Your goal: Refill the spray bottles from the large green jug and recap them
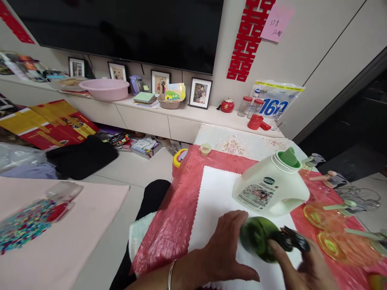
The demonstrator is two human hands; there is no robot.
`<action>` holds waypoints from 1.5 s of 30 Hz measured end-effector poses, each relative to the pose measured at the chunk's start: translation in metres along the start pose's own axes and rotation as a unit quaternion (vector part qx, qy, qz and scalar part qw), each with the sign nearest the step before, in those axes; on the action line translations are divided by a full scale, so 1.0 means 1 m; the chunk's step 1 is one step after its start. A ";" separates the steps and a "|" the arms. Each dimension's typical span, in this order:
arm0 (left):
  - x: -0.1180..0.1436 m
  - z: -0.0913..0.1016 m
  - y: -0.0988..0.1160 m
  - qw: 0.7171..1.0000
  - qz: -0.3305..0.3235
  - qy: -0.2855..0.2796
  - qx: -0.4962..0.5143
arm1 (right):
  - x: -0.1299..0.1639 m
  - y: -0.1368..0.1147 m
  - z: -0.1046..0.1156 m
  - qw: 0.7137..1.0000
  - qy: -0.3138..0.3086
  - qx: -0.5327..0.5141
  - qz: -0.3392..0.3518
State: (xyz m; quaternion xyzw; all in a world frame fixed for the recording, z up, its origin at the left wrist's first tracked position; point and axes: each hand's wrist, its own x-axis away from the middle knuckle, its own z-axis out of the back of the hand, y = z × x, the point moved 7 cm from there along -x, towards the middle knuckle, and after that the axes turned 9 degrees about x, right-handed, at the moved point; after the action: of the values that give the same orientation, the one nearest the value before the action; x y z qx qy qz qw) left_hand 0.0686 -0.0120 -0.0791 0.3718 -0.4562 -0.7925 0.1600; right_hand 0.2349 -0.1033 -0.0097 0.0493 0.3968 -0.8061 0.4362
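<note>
My right hand grips a dark green pump bottle by its black pump top. The bottle is tilted over on its side and slightly blurred, its base toward the left. Close by that base, my left hand is open, with thumb and fingers spread apart; whether the fingertips touch the bottle I cannot tell. A metal bangle rings the left wrist. Just behind the bottle a pale green detergent jug stands upright, capless, showing its green pouring spout. Beneath both lies a white scalloped-edge sheet.
Several orange pump bottles lie along the right side on the red plastic cover. A small translucent cup stands at its far edge. Left is a pink-topped table with colourful beads. Behind runs a low white cabinet.
</note>
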 end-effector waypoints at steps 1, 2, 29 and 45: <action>0.001 0.002 -0.001 1.000 0.003 0.010 0.002 | 0.001 -0.018 -0.010 0.999 -0.010 -0.012 0.039; 0.003 0.005 -0.003 1.000 0.008 0.022 0.006 | 0.000 -0.033 -0.019 0.997 -0.015 -0.020 0.075; 0.013 0.050 0.004 0.992 0.109 0.052 0.030 | 0.011 -0.053 -0.065 0.982 -0.067 -0.066 0.164; 0.015 0.040 0.003 0.992 0.081 0.087 -0.041 | 0.017 -0.054 -0.060 0.988 -0.014 -0.061 0.138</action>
State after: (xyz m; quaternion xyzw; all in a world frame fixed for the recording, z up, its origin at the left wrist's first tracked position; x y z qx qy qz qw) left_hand 0.0289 0.0012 -0.0711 0.3948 -0.4363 -0.7594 0.2776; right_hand 0.1685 -0.0573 -0.0251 0.0656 0.4282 -0.7130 0.5514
